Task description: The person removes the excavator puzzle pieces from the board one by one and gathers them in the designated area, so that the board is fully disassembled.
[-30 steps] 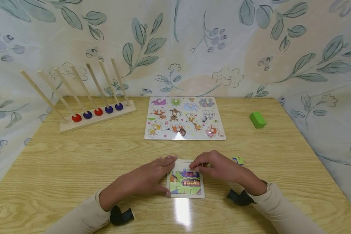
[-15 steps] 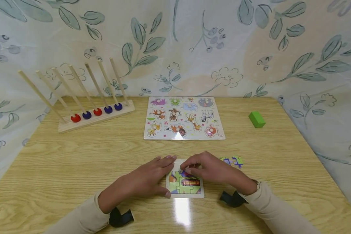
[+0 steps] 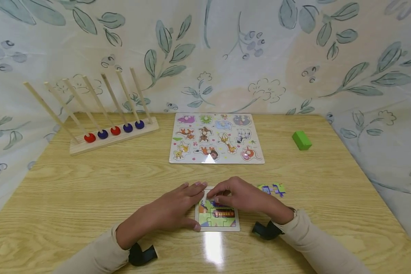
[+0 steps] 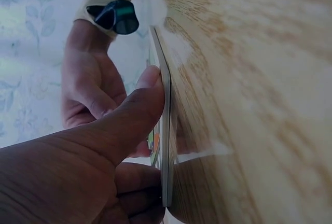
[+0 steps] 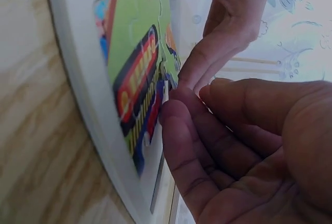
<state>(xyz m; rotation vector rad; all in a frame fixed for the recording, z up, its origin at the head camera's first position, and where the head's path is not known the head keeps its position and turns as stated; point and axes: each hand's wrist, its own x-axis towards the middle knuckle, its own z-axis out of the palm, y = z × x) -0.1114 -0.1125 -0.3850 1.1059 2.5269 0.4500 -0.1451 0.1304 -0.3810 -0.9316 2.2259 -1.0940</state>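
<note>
A small jigsaw puzzle in a pale wooden frame [image 3: 226, 229] lies near the table's front, partly filled with pieces showing a red and yellow vehicle on green. My left hand [image 3: 171, 207] rests along the frame's left side, thumb at the near corner and fingers at the far one. My right hand [image 3: 241, 196] is over the frame's upper part, thumb and fingertips together on a jigsaw piece, mostly hidden by the fingers. In the right wrist view, those fingers [image 5: 179, 146] sit right at the puzzle's surface. Loose jigsaw pieces [image 3: 278, 189] lie just beyond the right wrist.
An animal peg puzzle board [image 3: 216, 139] lies at the back middle. Back left stands a wooden bead rack [image 3: 114, 135] with tall pegs and red and blue beads. A green block [image 3: 301, 140] is at the back right, before a leaf-patterned cloth [image 3: 226, 57].
My right hand has moved left across the top of the frame, uncovering more of the loose pieces beyond its wrist. The left hand stays in place.
</note>
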